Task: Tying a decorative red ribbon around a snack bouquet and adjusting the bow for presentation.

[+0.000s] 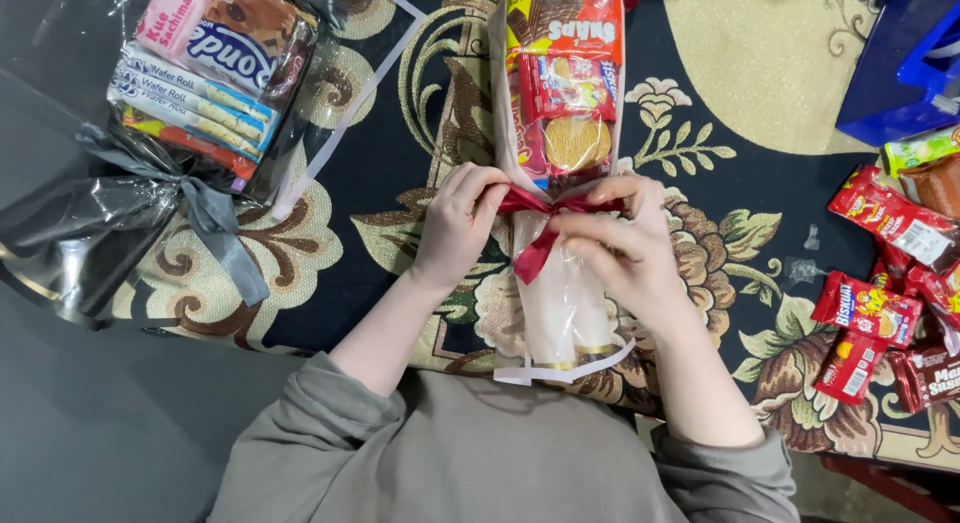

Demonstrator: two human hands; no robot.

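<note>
Patterned carpet (720, 73), two snack bags, one red ribbon (540, 228) between two hands.

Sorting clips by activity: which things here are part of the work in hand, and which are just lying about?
In hand: left hand, right hand, red ribbon, clear snack bag.

Lying about: tied bag with grey ribbon, loose red packets, blue bag, patterned carpet.

Grey-green sweatshirt sleeves (pushed up, cuffs bunched), bare forearms

Left hand (457, 223), right hand (620, 245): pinching grips.
</note>
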